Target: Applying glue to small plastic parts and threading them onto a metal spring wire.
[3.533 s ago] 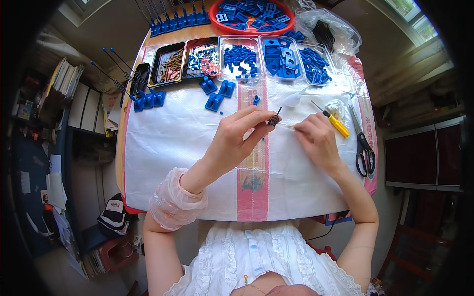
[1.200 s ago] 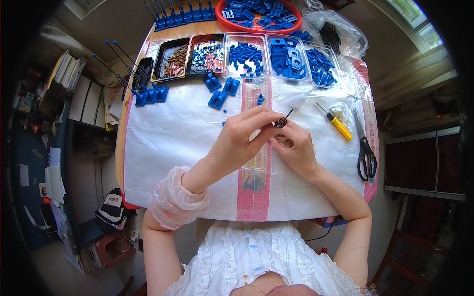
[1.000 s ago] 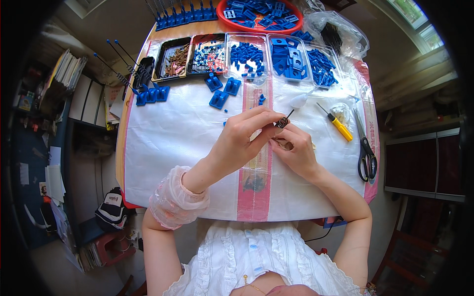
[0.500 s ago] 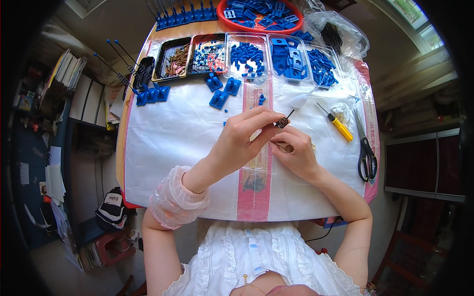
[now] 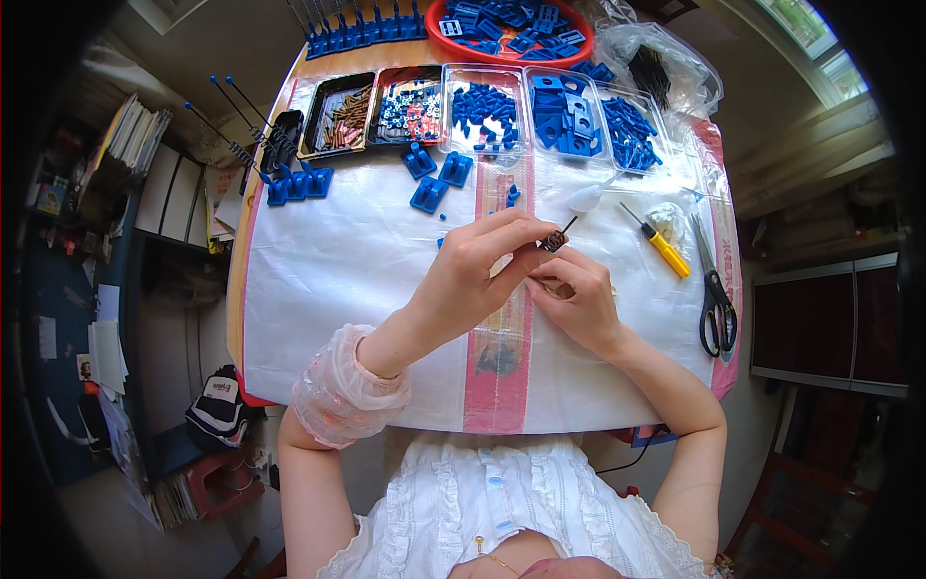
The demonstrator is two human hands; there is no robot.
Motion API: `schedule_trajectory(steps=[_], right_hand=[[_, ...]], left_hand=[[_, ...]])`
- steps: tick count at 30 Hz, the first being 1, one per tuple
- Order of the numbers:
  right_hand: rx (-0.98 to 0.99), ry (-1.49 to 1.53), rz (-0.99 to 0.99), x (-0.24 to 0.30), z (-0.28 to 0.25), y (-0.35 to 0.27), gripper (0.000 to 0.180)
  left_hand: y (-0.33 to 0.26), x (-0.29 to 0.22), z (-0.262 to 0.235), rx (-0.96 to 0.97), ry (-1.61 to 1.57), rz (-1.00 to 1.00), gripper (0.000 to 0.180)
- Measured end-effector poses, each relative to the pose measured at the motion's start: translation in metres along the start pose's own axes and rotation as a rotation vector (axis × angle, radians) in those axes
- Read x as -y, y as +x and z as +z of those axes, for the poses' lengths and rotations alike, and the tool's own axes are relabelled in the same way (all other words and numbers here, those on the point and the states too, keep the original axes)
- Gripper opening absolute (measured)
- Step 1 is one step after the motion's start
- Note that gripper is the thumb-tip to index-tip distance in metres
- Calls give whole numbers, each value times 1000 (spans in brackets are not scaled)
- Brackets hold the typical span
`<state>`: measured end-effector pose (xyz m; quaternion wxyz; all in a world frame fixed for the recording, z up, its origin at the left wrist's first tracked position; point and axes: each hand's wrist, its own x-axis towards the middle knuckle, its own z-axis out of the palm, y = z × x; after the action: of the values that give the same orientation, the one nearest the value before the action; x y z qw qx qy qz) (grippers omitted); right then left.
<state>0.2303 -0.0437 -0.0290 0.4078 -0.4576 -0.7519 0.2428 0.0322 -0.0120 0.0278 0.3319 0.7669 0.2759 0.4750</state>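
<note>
Holding same pinch: left hand (image 5: 479, 268), small dark part (image 5: 553, 240), unchanged.

blue parts (image 5: 577, 116) | yellow screwdriver (image 5: 667, 253) | black scissors (image 5: 716, 311) | red bowl (image 5: 439, 12)

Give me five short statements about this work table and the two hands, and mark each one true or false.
1. The left hand pinches a small dark part with a thin pin sticking out of it. True.
2. The yellow-handled screwdriver is in the right hand. False: it lies on the white cover, to the right of both hands.
3. The scissors lie near the table's right edge. True.
4. The red round tray at the far edge holds brown parts. False: it holds blue parts.
5. Three blue blocks lie loose on the white cover, on the near side of the clear trays. True.
</note>
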Motion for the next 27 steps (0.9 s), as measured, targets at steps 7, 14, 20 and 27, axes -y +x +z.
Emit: schedule_trajectory(steps=[7, 14, 20, 27], right_hand=[[-5, -28, 32, -3, -2, 1, 10], [-27, -4, 97, 3, -4, 4, 9], [5, -2, 56, 3, -1, 3, 9], [109, 42, 99, 4, -6, -2, 8]], left_hand=[[0, 1, -1, 23, -2, -15, 25], [0, 1, 1, -1, -6, 2, 25], [0, 1, 1, 12, -12, -7, 25], [0, 2, 0, 12, -7, -10, 25]])
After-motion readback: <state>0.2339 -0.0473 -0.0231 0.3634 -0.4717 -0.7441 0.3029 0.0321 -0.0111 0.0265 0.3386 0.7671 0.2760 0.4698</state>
